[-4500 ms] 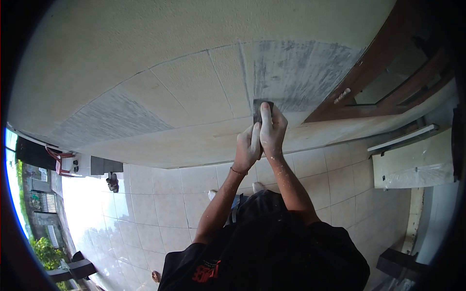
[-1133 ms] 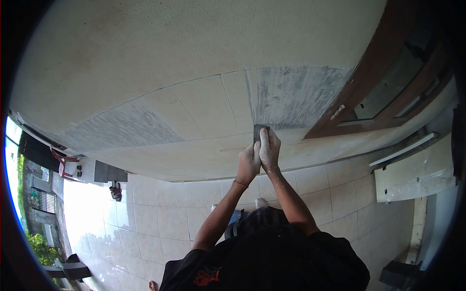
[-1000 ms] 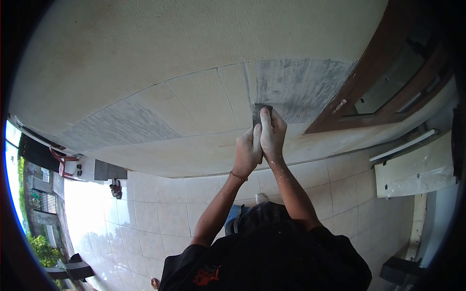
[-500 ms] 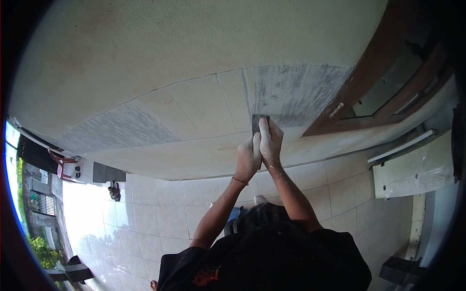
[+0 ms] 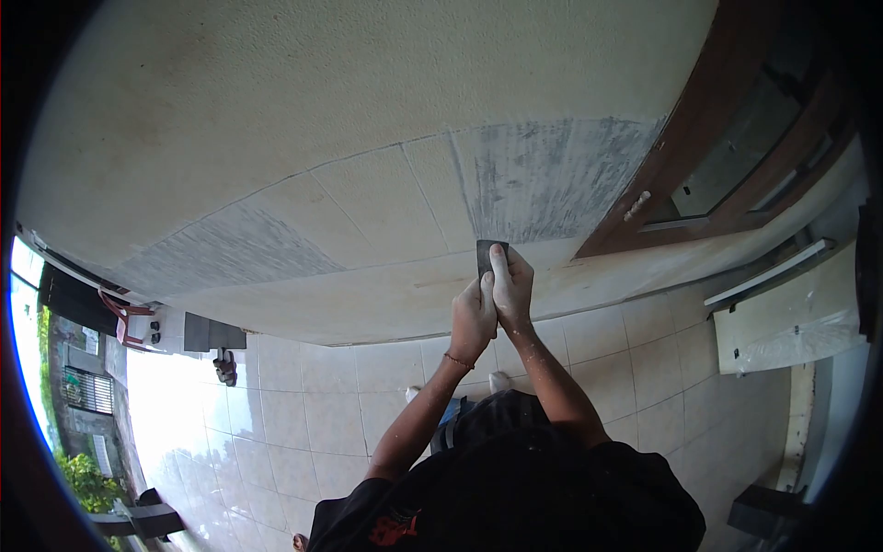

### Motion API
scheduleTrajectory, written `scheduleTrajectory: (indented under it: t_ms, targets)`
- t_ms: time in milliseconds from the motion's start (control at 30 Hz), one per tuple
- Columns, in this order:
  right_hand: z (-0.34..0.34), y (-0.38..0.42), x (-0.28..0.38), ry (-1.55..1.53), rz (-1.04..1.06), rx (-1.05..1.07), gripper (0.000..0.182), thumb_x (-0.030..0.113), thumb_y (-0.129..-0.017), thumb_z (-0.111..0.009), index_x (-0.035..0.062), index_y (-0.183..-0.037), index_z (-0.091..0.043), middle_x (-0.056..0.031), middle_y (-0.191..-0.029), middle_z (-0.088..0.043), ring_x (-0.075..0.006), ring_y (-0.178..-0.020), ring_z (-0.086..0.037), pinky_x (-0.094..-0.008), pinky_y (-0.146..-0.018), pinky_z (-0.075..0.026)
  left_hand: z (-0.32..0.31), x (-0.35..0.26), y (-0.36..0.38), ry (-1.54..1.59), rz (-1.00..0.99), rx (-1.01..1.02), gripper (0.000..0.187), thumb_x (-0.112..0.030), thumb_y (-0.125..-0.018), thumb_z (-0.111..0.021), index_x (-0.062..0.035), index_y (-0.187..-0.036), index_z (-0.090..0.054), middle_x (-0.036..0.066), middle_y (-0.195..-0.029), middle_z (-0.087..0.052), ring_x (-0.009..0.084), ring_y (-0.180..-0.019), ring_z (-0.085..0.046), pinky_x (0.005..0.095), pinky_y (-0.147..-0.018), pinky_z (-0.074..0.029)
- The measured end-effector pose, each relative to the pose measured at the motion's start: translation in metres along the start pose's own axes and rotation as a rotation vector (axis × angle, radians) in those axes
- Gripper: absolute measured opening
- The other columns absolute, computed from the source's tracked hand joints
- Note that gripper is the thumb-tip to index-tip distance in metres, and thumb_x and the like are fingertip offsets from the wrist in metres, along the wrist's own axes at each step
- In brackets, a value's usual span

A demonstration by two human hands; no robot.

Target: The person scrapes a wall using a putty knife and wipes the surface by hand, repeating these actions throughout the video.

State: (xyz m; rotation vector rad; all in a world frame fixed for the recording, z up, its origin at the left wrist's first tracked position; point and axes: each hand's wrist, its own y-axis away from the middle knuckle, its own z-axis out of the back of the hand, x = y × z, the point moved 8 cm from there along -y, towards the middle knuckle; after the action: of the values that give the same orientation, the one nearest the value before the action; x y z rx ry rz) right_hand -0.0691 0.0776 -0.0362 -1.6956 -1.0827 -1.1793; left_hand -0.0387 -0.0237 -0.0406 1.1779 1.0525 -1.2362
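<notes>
Both hands are pressed together at the wall (image 5: 368,221), wrapped round a dark, flat piece of sandpaper (image 5: 492,247). My right hand (image 5: 512,293) is closed on it with the thumb laid along its face. My left hand (image 5: 473,320) is closed against the right one, its thumb pointing up at the lower part of the sheet. White dust coats the fingers of both. The sandpaper's top end sits at the lower edge of a grey, streaked patch (image 5: 552,175) on the wall; its lower part is hidden by the hands.
A brown wooden door frame (image 5: 644,175) borders the patch on the right. Another grey patch (image 5: 230,244) lies farther left. Below is a tiled floor (image 5: 313,396), with sandals (image 5: 225,368) and a red chair (image 5: 120,317) at left. A plastic-wrapped panel (image 5: 791,322) stands at right.
Both hands and the sandpaper have moved down the wall, from inside the grey patch to its lower edge. The grip looks the same. The view has shifted slightly.
</notes>
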Motion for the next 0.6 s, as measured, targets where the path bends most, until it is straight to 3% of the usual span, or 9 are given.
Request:
scheduleTrajectory:
  t_ms: [100,133,267,467,600]
  targets:
    - [-0.015,-0.015,0.041,0.012,0.108,-0.032,0.036,0.025,-0.1,-0.054,0.0052,-0.07,-0.053,0.0087,-0.064,-0.044,-0.0025,-0.06,-0.036,-0.0234,-0.052,-0.03,0.011,-0.032,-0.015,-0.089,-0.178,-0.029,0.046,-0.032,-0.104,-0.043,0.005,-0.081,-0.058,0.008,-0.052,-0.054,0.0118,-0.038,-0.05,0.031,-0.038,-0.039]
    - [-0.022,-0.02,0.057,0.014,0.135,-0.031,0.036,0.024,-0.101,-0.054,0.0048,-0.07,-0.053,0.0084,-0.064,-0.044,-0.0023,-0.06,-0.036,-0.0233,-0.052,-0.03,0.011,-0.057,-0.015,-0.05,-0.084,0.051,0.044,-0.032,-0.105,-0.039,0.0033,-0.086,-0.058,0.003,-0.052,-0.053,0.0087,-0.038,-0.049,0.0269,-0.033,-0.035]
    - [-0.036,-0.03,0.105,-0.055,0.137,-0.011,0.037,0.024,-0.1,-0.054,0.0013,-0.071,-0.053,0.0041,-0.061,-0.045,-0.006,-0.061,-0.038,-0.0261,-0.054,-0.033,0.016,-0.113,-0.011,0.005,-0.095,0.074,0.046,-0.034,-0.105,-0.038,0.0025,-0.086,-0.059,0.004,-0.051,-0.052,0.0089,-0.037,-0.048,0.0263,-0.03,-0.033]
    - [-0.024,-0.025,0.079,0.068,0.185,-0.074,0.037,0.022,-0.1,-0.054,0.0006,-0.07,-0.054,0.0035,-0.06,-0.045,-0.006,-0.059,-0.037,-0.0269,-0.053,-0.033,0.01,-0.056,-0.021,-0.093,-0.151,0.02,0.048,-0.036,-0.105,-0.037,0.0025,-0.086,-0.058,0.003,-0.05,-0.051,0.0092,-0.036,-0.048,0.0265,-0.03,-0.033]
    - [-0.043,-0.032,0.143,0.044,0.215,-0.04,0.039,0.022,-0.1,-0.054,0.0016,-0.067,-0.05,0.0041,-0.058,-0.042,-0.0055,-0.058,-0.036,-0.0274,-0.051,-0.031,0.021,-0.144,-0.012,-0.005,-0.105,0.131,0.048,-0.037,-0.105,-0.037,0.0032,-0.09,-0.058,0.002,-0.051,-0.05,0.0087,-0.036,-0.047,0.0266,-0.031,-0.033]
